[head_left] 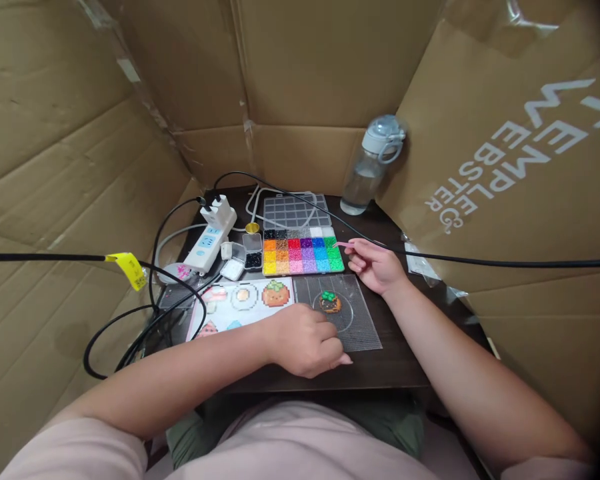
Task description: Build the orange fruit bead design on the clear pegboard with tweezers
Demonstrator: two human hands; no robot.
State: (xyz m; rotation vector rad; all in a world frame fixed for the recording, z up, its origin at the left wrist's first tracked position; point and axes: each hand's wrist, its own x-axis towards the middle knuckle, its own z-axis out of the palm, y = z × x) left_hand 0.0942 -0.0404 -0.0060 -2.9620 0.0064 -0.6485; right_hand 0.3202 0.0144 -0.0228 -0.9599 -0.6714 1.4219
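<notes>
My right hand (pixel 375 265) is closed on pink tweezers (pixel 344 245), whose tip points at the green corner of the bead box (pixel 303 252), a tray of many coloured compartments. My left hand (pixel 305 341) rests curled on the near left edge of a clear pegboard (pixel 353 327); its fingers are tucked under and I cannot see anything in them. On the pegboard sits a small bead figure (pixel 330 301), orange and black with a green top. A pattern sheet (pixel 240 303) with printed pixel pictures lies to the left of the pegboard.
A water bottle (pixel 371 165) stands at the back right of the dark table (pixel 395 363). A white power strip (pixel 211 240), small bead containers (pixel 245 257) and black cables (pixel 145 313) crowd the left side. Cardboard walls (pixel 505 153) enclose the table.
</notes>
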